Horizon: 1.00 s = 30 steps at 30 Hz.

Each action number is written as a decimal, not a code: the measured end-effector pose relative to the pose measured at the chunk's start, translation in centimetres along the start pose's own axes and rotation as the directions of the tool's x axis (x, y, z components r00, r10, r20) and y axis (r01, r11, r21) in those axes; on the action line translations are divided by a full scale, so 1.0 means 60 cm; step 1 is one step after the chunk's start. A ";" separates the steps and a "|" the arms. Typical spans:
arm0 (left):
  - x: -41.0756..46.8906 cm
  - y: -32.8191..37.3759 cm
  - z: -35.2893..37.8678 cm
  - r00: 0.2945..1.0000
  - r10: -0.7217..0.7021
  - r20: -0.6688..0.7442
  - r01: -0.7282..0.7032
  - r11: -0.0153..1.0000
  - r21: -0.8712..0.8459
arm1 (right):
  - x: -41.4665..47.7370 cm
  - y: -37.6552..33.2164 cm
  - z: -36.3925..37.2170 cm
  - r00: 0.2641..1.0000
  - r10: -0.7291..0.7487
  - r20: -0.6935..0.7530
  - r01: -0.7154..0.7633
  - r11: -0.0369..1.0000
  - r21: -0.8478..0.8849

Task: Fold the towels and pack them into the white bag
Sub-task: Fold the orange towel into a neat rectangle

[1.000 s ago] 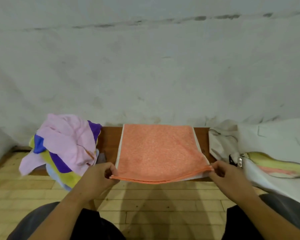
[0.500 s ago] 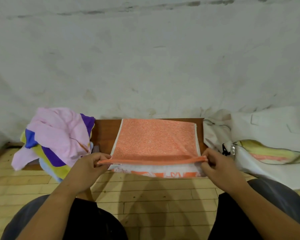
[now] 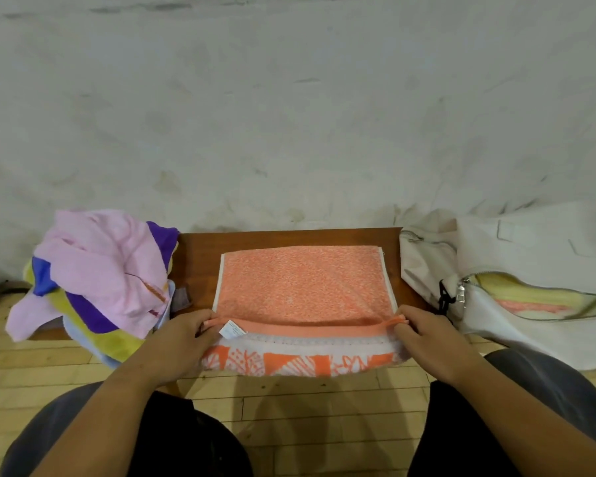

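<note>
An orange towel (image 3: 303, 284) lies spread on a small brown wooden table (image 3: 200, 256). Its near edge is lifted and folded back, baring a white-and-orange patterned strip and a white label. My left hand (image 3: 183, 342) pinches the left corner of that edge. My right hand (image 3: 427, 339) pinches the right corner. A white bag (image 3: 516, 246) lies unzipped to the right, with folded yellow and pink towels (image 3: 530, 299) inside. A heap of unfolded pink, purple, blue and yellow towels (image 3: 100, 273) sits at the left end of the table.
A rough grey wall (image 3: 289, 115) rises right behind the table. Pale wooden floorboards (image 3: 307, 397) run below the table's front edge. My knees in dark trousers fill the bottom corners.
Both hands have carried the towel's near edge up and away over the towel, so the patterned underside and the label now show.
</note>
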<state>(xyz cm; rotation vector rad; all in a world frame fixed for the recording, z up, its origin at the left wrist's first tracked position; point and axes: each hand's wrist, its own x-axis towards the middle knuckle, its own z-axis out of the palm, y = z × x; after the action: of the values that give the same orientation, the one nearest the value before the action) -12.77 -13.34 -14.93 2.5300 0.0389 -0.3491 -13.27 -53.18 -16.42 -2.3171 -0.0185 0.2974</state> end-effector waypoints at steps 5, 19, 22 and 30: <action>0.027 0.016 0.015 1.000 -0.004 -0.024 0.002 0.995 -0.099 | 0.025 0.001 0.014 0.975 -0.202 0.089 0.204 0.979 -0.011; 0.060 0.040 0.043 0.976 -0.033 0.214 0.009 0.994 0.109 | 0.040 0.011 0.030 0.998 -0.028 0.057 0.048 0.924 -0.379; 0.061 0.040 0.042 0.975 -0.047 0.219 0.024 0.994 0.108 | 0.032 0.006 0.026 0.986 -0.128 -0.103 0.097 0.959 -0.266; 0.056 0.044 0.042 0.972 -0.048 0.228 0.013 0.988 0.156 | 0.021 0.013 0.050 0.986 -0.077 0.148 0.124 0.932 -0.341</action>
<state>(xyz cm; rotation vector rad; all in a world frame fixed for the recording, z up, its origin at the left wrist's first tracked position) -9.84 -17.08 -16.35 2.6240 -0.0407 -0.6813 -12.79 -51.46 -19.22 -2.6335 -0.2774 0.4232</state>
